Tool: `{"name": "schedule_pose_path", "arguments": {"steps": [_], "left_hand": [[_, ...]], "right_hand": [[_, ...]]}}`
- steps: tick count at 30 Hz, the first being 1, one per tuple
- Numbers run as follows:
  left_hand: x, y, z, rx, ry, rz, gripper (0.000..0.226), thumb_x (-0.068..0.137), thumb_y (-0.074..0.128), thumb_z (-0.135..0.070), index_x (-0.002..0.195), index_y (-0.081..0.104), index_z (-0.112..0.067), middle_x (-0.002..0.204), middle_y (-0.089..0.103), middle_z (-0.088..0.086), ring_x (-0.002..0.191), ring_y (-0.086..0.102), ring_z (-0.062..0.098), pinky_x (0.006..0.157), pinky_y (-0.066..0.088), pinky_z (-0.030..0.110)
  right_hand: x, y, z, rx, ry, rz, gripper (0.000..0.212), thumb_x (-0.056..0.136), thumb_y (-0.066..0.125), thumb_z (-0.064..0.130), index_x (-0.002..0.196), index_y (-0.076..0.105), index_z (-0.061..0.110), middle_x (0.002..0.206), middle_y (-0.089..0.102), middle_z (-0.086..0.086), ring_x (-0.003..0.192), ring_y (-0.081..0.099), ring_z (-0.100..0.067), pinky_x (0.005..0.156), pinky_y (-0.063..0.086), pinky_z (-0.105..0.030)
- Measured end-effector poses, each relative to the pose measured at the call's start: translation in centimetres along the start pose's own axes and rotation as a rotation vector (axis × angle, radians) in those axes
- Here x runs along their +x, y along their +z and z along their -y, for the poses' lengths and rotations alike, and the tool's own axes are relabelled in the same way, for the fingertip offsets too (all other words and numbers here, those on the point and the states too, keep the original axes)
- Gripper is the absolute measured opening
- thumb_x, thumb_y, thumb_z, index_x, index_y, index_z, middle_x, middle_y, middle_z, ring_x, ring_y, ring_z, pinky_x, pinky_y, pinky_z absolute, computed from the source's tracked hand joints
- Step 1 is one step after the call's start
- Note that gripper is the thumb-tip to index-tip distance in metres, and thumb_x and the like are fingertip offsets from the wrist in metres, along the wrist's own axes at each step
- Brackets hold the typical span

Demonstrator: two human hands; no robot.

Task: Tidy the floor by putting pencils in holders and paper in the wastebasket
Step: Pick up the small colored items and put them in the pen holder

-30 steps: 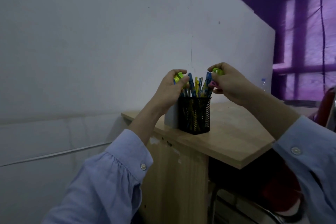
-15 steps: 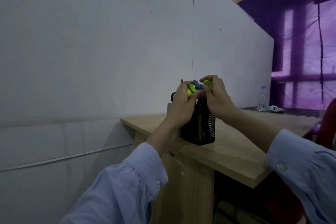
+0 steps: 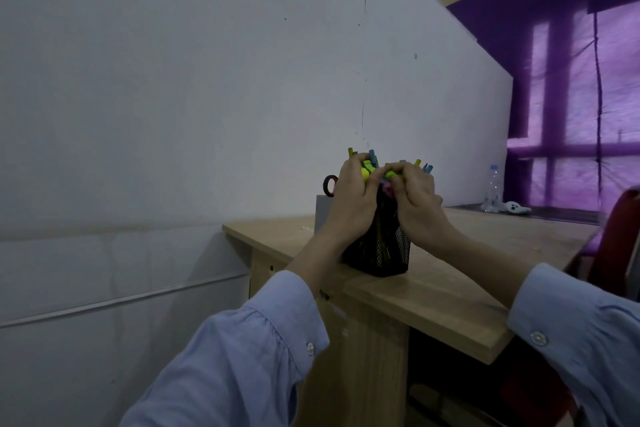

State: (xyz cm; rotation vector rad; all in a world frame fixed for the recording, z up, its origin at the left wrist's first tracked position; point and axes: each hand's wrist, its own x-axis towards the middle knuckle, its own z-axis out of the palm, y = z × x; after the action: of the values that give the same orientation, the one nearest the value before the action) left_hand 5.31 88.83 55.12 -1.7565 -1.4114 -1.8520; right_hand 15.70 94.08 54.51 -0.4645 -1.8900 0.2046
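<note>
A black mesh pencil holder (image 3: 388, 253) stands near the left end of the wooden desk (image 3: 450, 291). Several blue, yellow and green pencils (image 3: 372, 157) stick out of its top. My left hand (image 3: 353, 198) curls over the holder's left side, its fingers round a yellow-green pencil end (image 3: 366, 170). My right hand (image 3: 414, 194) covers the right side, fingertips pinching another green piece (image 3: 391, 174) at the rim. The two hands touch above the holder and hide most of its opening.
A grey box (image 3: 322, 215) with dark scissor handles (image 3: 329, 185) stands behind the holder against the white wall. A water bottle (image 3: 493, 189) and a white object (image 3: 516, 207) sit at the desk's far end. A red chair (image 3: 616, 239) is at the right.
Both hands have come together from apart and pushed down onto the top of the holder. The camera moved closer and the view shifted right.
</note>
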Motion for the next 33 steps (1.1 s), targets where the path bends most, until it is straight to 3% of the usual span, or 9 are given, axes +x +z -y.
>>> {"name": "schedule_pose_path", "arguments": {"steps": [3, 7, 12, 18, 21, 24, 28, 31, 33], "left_hand": [[0.4, 0.4, -0.2, 0.000, -0.013, 0.019, 0.034, 0.099, 0.043, -0.025, 0.126, 0.044, -0.004, 0.123, 0.051, 0.012, 0.109, 0.049, 0.019, 0.087, 0.034, 0.018], [0.1, 0.6, 0.0, 0.031, -0.006, 0.044, 0.033, 0.100, 0.042, -0.026, 0.126, 0.045, -0.005, 0.124, 0.049, 0.009, 0.106, 0.043, 0.010, 0.086, 0.029, 0.014], [-0.2, 0.7, 0.1, 0.055, 0.019, 0.024, 0.028, 0.100, 0.041, -0.024, 0.117, 0.050, -0.003, 0.115, 0.053, 0.010, 0.099, 0.044, 0.011, 0.080, 0.030, 0.016], [-0.6, 0.5, 0.1, 0.016, 0.034, -0.013, 0.019, 0.101, 0.037, -0.022, 0.091, 0.048, -0.011, 0.086, 0.049, -0.002, 0.083, 0.046, 0.015, 0.068, 0.033, 0.016], [-0.8, 0.5, 0.1, 0.003, 0.038, -0.033, 0.020, 0.101, 0.035, -0.019, 0.086, 0.045, -0.011, 0.082, 0.045, -0.001, 0.081, 0.044, 0.018, 0.072, 0.032, 0.024], [-0.9, 0.5, 0.2, 0.029, 0.043, -0.042, 0.020, 0.101, 0.034, -0.019, 0.088, 0.047, -0.009, 0.088, 0.048, 0.005, 0.086, 0.046, 0.022, 0.076, 0.035, 0.027], [-1.1, 0.5, 0.4, 0.086, 0.063, -0.077, 0.022, 0.101, 0.036, -0.016, 0.093, 0.053, -0.005, 0.099, 0.046, 0.007, 0.094, 0.040, 0.016, 0.081, 0.029, 0.019], [-0.9, 0.4, 0.5, 0.101, 0.052, -0.087, 0.027, 0.100, 0.035, -0.015, 0.114, 0.054, -0.001, 0.113, 0.042, 0.011, 0.103, 0.042, 0.019, 0.091, 0.033, 0.022], [-0.7, 0.3, 0.3, 0.076, 0.039, -0.078, 0.033, 0.100, 0.034, -0.014, 0.130, 0.045, -0.005, 0.114, 0.035, 0.006, 0.104, 0.043, 0.018, 0.092, 0.036, 0.023]], "right_hand": [[0.0, -0.2, -0.1, 0.016, 0.020, -0.001, 0.024, 0.103, 0.029, 0.022, 0.107, 0.053, 0.024, 0.104, 0.048, 0.004, 0.106, 0.041, -0.019, 0.091, 0.032, -0.044], [-0.4, -0.5, -0.3, 0.031, 0.030, 0.015, 0.026, 0.103, 0.030, 0.024, 0.112, 0.054, 0.018, 0.101, 0.044, 0.008, 0.113, 0.041, -0.023, 0.098, 0.035, -0.052], [-0.8, -0.7, -0.4, 0.059, 0.025, 0.030, 0.024, 0.103, 0.031, 0.026, 0.120, 0.047, 0.018, 0.096, 0.038, 0.026, 0.115, 0.041, -0.020, 0.102, 0.034, -0.053], [-0.9, -0.7, -0.5, -0.007, 0.000, 0.048, 0.025, 0.103, 0.032, 0.025, 0.116, 0.051, 0.015, 0.107, 0.046, 0.009, 0.114, 0.041, -0.018, 0.101, 0.033, -0.051], [-0.9, -0.8, -0.6, -0.070, -0.041, 0.065, 0.028, 0.103, 0.031, 0.024, 0.115, 0.055, 0.014, 0.108, 0.050, 0.006, 0.108, 0.038, -0.012, 0.096, 0.035, -0.045], [-0.9, -0.9, -0.5, -0.107, -0.059, 0.071, 0.029, 0.103, 0.032, 0.022, 0.117, 0.056, 0.013, 0.114, 0.056, -0.001, 0.109, 0.040, -0.013, 0.093, 0.033, -0.041], [-1.0, -1.1, -0.3, -0.154, -0.086, 0.088, 0.032, 0.103, 0.033, 0.020, 0.122, 0.057, 0.011, 0.117, 0.060, -0.007, 0.113, 0.044, -0.022, 0.096, 0.037, -0.047], [-1.2, -1.1, 0.0, -0.172, -0.113, 0.080, 0.033, 0.103, 0.033, 0.020, 0.129, 0.052, 0.010, 0.116, 0.058, -0.006, 0.113, 0.045, -0.023, 0.096, 0.038, -0.048], [-1.4, -1.0, 0.1, -0.155, -0.124, 0.069, 0.032, 0.103, 0.034, 0.019, 0.129, 0.049, 0.009, 0.110, 0.052, 0.000, 0.111, 0.046, -0.025, 0.096, 0.039, -0.050]]}}
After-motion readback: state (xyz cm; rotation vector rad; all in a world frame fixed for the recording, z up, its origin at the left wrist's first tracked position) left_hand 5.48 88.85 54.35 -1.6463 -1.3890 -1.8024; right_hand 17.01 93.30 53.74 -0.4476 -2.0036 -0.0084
